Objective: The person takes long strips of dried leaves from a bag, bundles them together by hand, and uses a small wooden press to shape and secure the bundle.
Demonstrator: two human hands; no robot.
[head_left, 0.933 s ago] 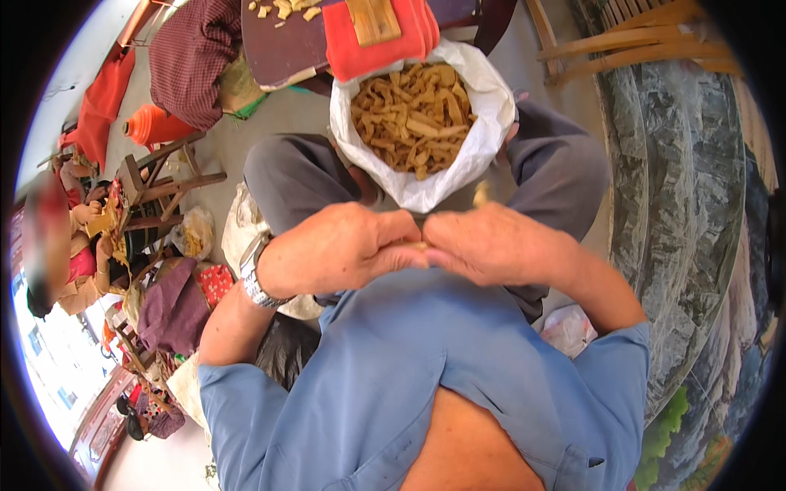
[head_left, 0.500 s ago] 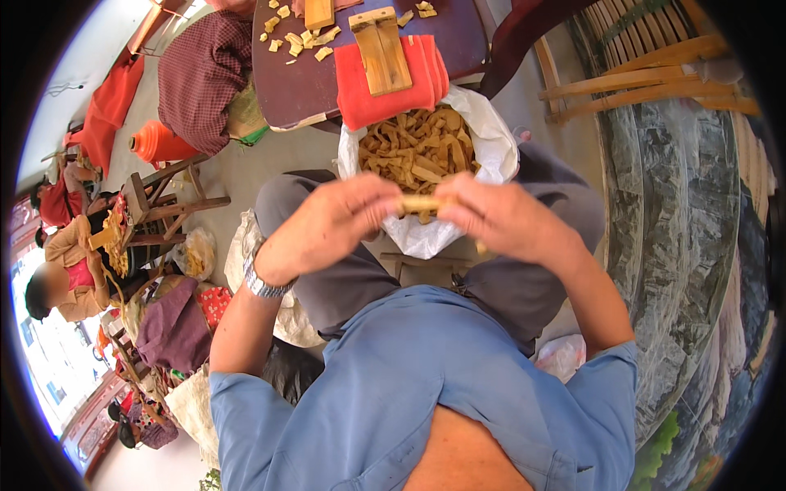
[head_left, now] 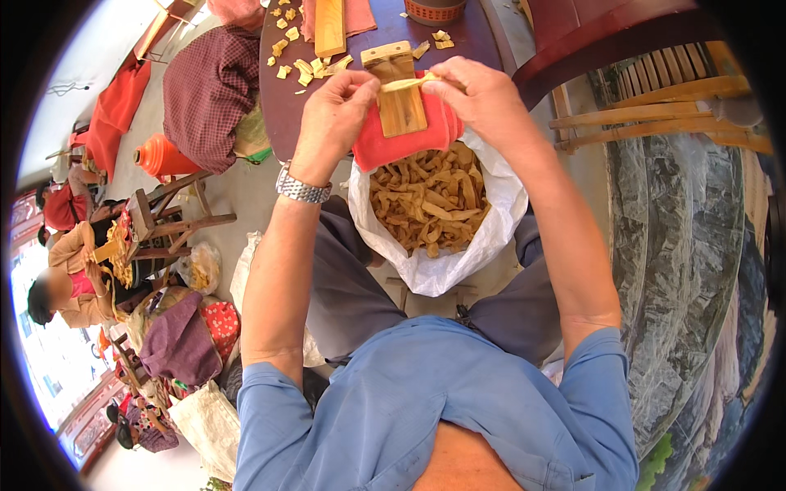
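Observation:
Between my two hands a pale yellow dried strip (head_left: pixel 406 84) is stretched crosswise. My left hand (head_left: pixel 340 110) pinches its left end, and my right hand (head_left: pixel 479 94) grips the right end. Right beneath it a wooden board (head_left: pixel 403 113) with a raised strip across its far end rests on a folded red cloth (head_left: pixel 373 146), at the table's near edge. Below the cloth, between my knees, a white woven sack (head_left: pixel 509 203) stands with its mouth wide, full of brownish dried strips (head_left: pixel 430 196).
Cut yellow pieces (head_left: pixel 304 69) lie scattered on the dark table (head_left: pixel 282 123), near another wooden block (head_left: pixel 330 29) and a reddish-brown basket (head_left: pixel 434 11). At left are wooden stools (head_left: pixel 176 213), an orange container (head_left: pixel 160 155) and a seated person (head_left: pixel 74 274). A wooden chair (head_left: pixel 647 114) stands at right.
Both hands have moved away from me, from over the sack to above the wooden board, carrying the strip. The view has shifted so more of the table and the basket show.

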